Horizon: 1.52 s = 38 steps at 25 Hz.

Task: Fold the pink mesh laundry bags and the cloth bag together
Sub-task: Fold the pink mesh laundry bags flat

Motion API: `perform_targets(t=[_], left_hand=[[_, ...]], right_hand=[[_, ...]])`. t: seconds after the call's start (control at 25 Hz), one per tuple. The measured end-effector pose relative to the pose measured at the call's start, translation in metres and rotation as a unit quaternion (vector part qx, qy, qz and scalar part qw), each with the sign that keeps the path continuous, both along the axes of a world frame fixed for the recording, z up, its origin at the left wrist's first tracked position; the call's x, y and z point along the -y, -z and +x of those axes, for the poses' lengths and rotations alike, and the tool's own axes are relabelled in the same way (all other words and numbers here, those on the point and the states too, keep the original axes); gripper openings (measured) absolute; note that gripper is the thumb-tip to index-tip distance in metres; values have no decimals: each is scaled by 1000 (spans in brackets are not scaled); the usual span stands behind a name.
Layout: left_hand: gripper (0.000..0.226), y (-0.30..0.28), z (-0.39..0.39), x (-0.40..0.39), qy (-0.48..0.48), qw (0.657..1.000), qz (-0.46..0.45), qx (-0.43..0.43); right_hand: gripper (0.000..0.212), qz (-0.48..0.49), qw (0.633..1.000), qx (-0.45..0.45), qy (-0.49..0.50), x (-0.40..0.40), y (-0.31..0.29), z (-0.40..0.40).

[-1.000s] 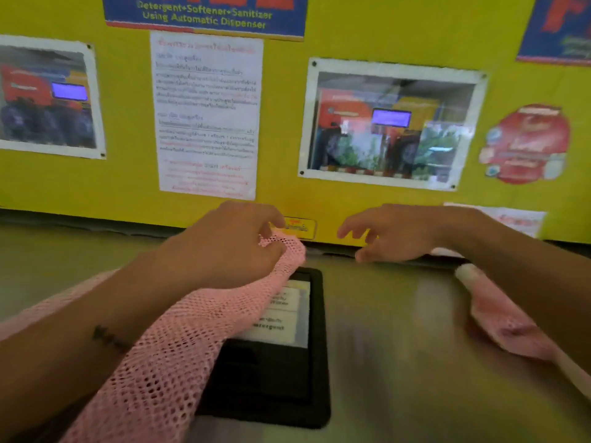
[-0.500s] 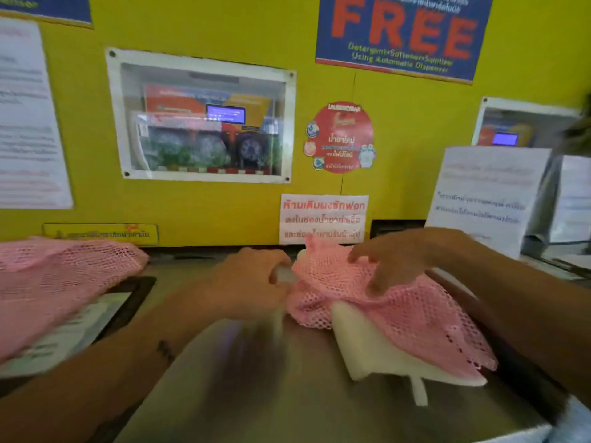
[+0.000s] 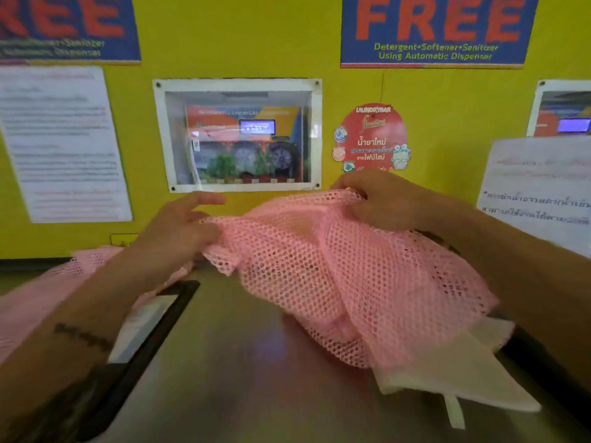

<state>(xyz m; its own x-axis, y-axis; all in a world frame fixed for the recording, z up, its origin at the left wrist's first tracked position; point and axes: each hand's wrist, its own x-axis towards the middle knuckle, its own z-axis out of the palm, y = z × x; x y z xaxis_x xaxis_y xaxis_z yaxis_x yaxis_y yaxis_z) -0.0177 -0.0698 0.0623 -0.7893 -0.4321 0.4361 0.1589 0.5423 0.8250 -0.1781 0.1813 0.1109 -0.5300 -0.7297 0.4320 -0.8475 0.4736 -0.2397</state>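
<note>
A pink mesh laundry bag (image 3: 335,276) is lifted over the steel counter, spread between both hands. My right hand (image 3: 380,199) pinches its upper right edge. My left hand (image 3: 179,231) grips its left edge with the thumb, the other fingers stretched out. Under the mesh on the right lies a white cloth bag (image 3: 447,375) with a strap hanging toward me. A second pink mesh bag (image 3: 35,302) lies at the far left, partly behind my left forearm.
The steel counter (image 3: 240,362) runs toward a yellow wall (image 3: 256,33) with posters and a framed window. A black tray with a label (image 3: 150,327) lies on the counter left of centre. A paper sign (image 3: 537,193) stands at the right.
My view swung right from the first mesh bag. My left hand let that bag go, and both hands took the second mesh bag and raised and spread it above the cloth bag.
</note>
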Motion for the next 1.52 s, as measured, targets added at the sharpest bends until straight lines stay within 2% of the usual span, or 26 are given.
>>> perform_targets(t=[0.08, 0.2, 0.24, 0.32, 0.4, 0.48, 0.52, 0.56, 0.64, 0.72, 0.8, 0.84, 0.88, 0.92, 0.96, 1.04, 1.12, 1.2, 1.24, 1.28, 1.36, 1.44, 1.52], left_hand=[[41, -13, 37, 41, -74, 997, -22, -17], [41, 6, 61, 83, -212, 963, -149, 80], [43, 18, 62, 90, -240, 949, -177, 103], [45, 41, 60, 95, -248, 933, -220, 137], [38, 57, 56, 88, -191, 933, -256, 168], [21, 60, 53, 70, -102, 938, -266, 198], [19, 60, 52, 58, -40, 940, -260, 217], [28, 61, 50, 47, 21, 937, -254, 241], [54, 66, 42, 30, 92, 903, -290, 304], [58, 73, 35, 30, 98, 882, -346, 306], [33, 69, 27, 49, 54, 879, -383, 279], [18, 62, 26, 64, 0, 883, -383, 271], [15, 51, 26, 81, -71, 891, -374, 246], [16, 39, 26, 98, -145, 895, -365, 212], [16, 30, 28, 110, -212, 891, -361, 178], [32, 28, 30, 117, -267, 880, -362, 149], [37, 36, 27, 104, -215, 904, -358, 88], [37, 49, 24, 81, -82, 940, -324, 71], [41, 57, 22, 72, -4, 947, -298, 121], [51, 62, 21, 65, 54, 939, -278, 195], [64, 74, 17, 62, 85, 904, -282, 311], [51, 86, 17, 63, 58, 891, -325, 313], [18, 80, 19, 60, -13, 906, -341, 251]], right_hand=[[21, 6, 1000, 21, 3, 24, 0, -7], [27, 195, 976, -34, 92, 62, 25, -16], [29, 220, 966, -65, 123, 72, 34, -17], [26, 210, 959, -113, 153, 87, 42, -5], [30, 212, 967, -83, 113, 97, 44, 10], [42, 261, 964, 10, 46, 99, 48, 30], [44, 305, 950, 62, 18, 97, 52, 43], [46, 355, 929, 103, 4, 94, 56, 55], [48, 427, 895, 128, -14, 88, 69, 66], [33, 389, 912, 121, -49, 81, 70, 58], [26, 239, 956, 159, -67, 73, 52, 33], [23, 144, 968, 197, -53, 68, 40, 18], [19, 61, 973, 223, -27, 64, 31, 3], [17, 11, 977, 212, 14, 61, 25, -12], [14, 23, 984, 161, 73, 59, 21, -27], [10, 171, 970, 35, 167, 57, 26, -44], [23, 240, 958, -2, 157, 64, 35, -40], [35, 208, 975, 25, 76, 73, 37, -13], [44, 200, 978, 53, 32, 78, 37, 4], [55, 206, 975, 87, -2, 84, 41, 19], [68, 226, 967, 106, -51, 95, 56, 44], [70, 235, 968, 67, -65, 104, 80, 54], [61, 229, 970, 56, -64, 106, 94, 52]])
